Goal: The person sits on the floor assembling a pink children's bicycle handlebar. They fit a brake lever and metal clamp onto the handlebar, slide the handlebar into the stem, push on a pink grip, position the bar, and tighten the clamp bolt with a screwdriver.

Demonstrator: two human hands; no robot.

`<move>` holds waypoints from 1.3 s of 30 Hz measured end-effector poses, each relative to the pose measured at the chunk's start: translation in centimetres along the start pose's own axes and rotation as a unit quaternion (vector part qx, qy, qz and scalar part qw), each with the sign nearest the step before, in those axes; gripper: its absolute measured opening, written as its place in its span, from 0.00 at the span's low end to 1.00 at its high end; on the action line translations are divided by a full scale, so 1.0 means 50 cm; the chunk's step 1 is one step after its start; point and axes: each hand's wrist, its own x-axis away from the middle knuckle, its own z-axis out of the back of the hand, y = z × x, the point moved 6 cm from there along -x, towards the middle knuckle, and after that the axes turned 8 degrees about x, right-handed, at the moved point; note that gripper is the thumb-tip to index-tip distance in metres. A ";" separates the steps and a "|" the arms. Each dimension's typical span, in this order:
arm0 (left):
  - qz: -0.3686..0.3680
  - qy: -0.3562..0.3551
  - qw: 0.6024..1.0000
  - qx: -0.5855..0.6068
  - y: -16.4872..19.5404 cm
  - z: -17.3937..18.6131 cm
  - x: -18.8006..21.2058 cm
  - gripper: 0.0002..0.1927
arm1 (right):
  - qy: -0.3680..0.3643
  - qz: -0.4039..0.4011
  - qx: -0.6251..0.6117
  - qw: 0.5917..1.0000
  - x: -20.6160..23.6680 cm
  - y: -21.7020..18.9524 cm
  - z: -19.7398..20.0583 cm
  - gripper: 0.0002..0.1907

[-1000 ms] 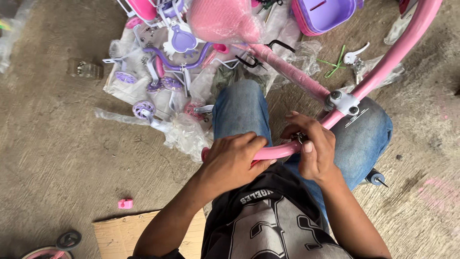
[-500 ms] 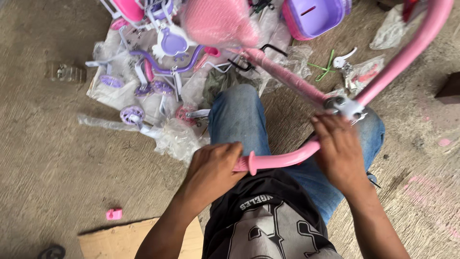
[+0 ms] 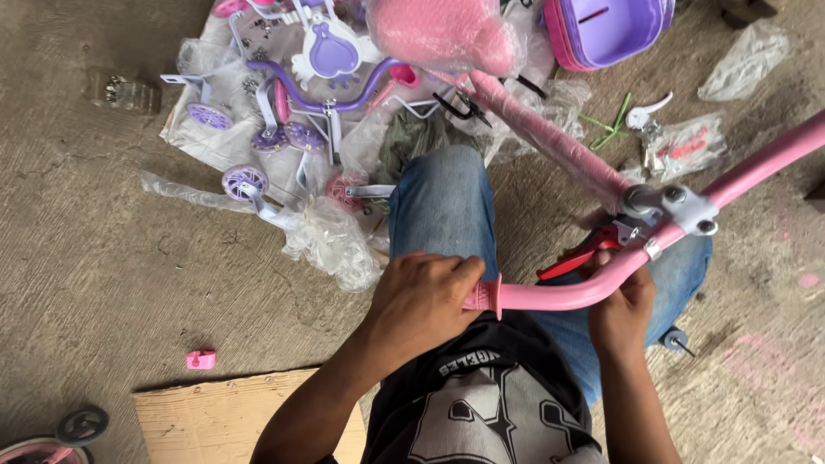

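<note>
A pink handlebar (image 3: pixel 593 288) is held across the lap, above the denim knees. The left hand (image 3: pixel 421 301) is closed around the pink grip (image 3: pixel 481 296) at the bar's end; the right hand (image 3: pixel 620 309) is wrapped under the bend, beside a red-handled tool (image 3: pixel 577 258) (how it is held cannot be told). The bar could twist in the white clamp (image 3: pixel 683 210) if the hold is loosened, and fingers could be pinched there. The concrete floor (image 3: pixel 103 258) towards its far edge is crowded with purple training wheels (image 3: pixel 245 182) in plastic wrapping, a purple basket (image 3: pixel 606 30) and a wrapped pink saddle (image 3: pixel 438 30). A cardboard sheet (image 3: pixel 215 417) lies at the near edge.
</note>
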 end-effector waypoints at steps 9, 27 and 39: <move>0.016 0.003 1.000 0.019 -0.015 0.005 -0.031 0.19 | 0.009 -0.058 -0.263 0.963 0.059 -0.023 -0.053 0.11; 0.078 -0.213 0.965 0.134 -0.016 -0.015 -0.064 0.15 | -0.134 -0.058 -0.245 0.958 0.099 -0.064 -0.034 0.29; -0.013 -0.140 0.987 -0.074 0.092 0.029 -0.024 0.13 | -0.201 -0.063 -0.257 0.943 0.114 -0.036 -0.032 0.28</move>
